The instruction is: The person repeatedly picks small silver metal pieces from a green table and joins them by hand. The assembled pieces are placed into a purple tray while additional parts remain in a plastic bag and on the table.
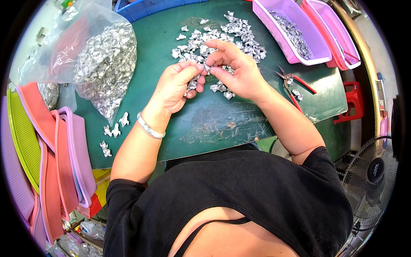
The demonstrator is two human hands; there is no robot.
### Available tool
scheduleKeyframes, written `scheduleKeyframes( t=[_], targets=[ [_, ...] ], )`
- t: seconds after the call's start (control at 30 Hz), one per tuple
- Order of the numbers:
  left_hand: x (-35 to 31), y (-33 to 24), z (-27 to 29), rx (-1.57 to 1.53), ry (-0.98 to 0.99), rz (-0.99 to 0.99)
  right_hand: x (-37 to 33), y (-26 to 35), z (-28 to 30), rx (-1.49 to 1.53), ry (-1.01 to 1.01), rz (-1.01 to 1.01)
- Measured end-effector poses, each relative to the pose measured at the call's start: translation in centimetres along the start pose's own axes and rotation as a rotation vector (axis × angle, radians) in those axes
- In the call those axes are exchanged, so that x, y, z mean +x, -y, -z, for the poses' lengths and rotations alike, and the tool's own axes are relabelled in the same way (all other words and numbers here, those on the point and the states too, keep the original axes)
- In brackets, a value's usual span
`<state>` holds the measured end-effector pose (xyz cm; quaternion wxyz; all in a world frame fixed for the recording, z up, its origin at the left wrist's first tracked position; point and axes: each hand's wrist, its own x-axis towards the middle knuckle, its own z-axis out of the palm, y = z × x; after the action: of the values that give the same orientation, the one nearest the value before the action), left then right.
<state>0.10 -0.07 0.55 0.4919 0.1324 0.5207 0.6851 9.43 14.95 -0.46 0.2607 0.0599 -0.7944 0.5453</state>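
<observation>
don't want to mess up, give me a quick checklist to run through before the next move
1. Left hand and right hand close together at the fingertips: ok.
2. Piece gripped between them: cannot tell, fingers cover the spot.
3. Metal pieces within reach: ok, piled by the hands.
4. Cutters closed: not ok, lying with red handles spread.
5. Purple basket of metal bits open side up: ok.
6. Clear bag sealed: cannot tell.
</observation>
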Motion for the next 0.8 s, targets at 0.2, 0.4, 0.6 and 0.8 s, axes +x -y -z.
scheduleKeyframes(
  t=[0.2, 0.4, 0.6, 0.8],
  targets=[
    [-0.1, 0.0, -0.1, 0.015, -0.015, 0.008, 0.0, 0.7, 0.3, -0.085, 0.067, -0.018],
    [0.0, 0.1, 0.0, -0.001, 0.009, 0.013, 0.1, 1.1, 0.4, -0.161, 0.055, 0.043],
    [1.2, 0.1, 2.2, -0.555, 0.201, 0.198, 2.2, 2.6, 4.3, -0.45, -0.302, 0.328],
    [0.8, -0.4, 2.2, -0.762, 0.121, 0.096, 3.2, 4.4, 11.7, -0.992, -0.655, 0.111]
  ],
)
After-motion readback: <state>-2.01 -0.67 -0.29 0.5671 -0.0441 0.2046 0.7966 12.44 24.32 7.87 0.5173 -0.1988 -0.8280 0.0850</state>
